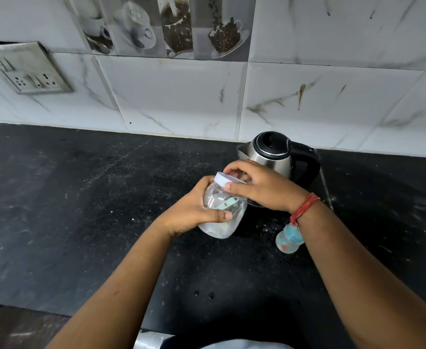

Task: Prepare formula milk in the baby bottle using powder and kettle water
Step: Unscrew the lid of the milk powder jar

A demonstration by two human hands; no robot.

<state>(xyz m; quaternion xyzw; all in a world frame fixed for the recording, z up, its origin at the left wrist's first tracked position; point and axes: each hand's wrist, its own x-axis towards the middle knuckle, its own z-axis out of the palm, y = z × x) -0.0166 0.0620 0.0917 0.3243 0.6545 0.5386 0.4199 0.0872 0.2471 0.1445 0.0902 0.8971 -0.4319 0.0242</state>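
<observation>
Powder jar [223,209]: clear plastic, probably light and smooth, tilted above the worktop [81,210]. Left hand [194,210] wraps its body; right hand [262,187] pinches the white lid [223,178]. Best held at the body. Baby bottle [289,239] stands nearby, kettle [273,154] behind.

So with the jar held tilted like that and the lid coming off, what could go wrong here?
1. The powder jar is tilted above the counter while the right hand grips its lid; powder may spill once it opens.
2. The baby bottle stands just under the right wrist and could get knocked over.
3. The kettle sits right behind the hands.
</observation>
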